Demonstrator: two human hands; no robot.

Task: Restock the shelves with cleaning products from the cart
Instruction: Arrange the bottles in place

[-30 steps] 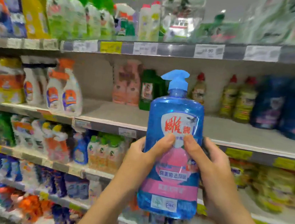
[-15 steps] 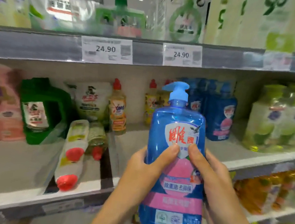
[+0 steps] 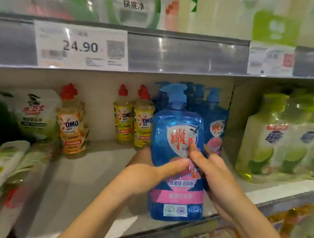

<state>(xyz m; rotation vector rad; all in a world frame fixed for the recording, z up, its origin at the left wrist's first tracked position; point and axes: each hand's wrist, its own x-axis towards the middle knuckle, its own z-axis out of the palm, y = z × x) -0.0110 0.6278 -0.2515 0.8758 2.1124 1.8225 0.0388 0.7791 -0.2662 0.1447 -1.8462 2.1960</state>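
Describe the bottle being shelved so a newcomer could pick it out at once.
Find the 24.90 price tag on the shelf edge; on the shelf board below it, right of the yellow OMO bottles, stands a row of blue pump bottles. The held bottle is the nearest one, in front of that row. Unlike its matching neighbours, it is gripped by the left hand and right hand.

The left arm (image 3: 98, 210) and the right arm (image 3: 257, 224) reach up and forward. The left grip (image 3: 146, 171) and the right grip (image 3: 222, 177) hold a blue bottle (image 3: 178, 133) between them, one on each side. Both thumbs (image 3: 174, 165) lie across its front.
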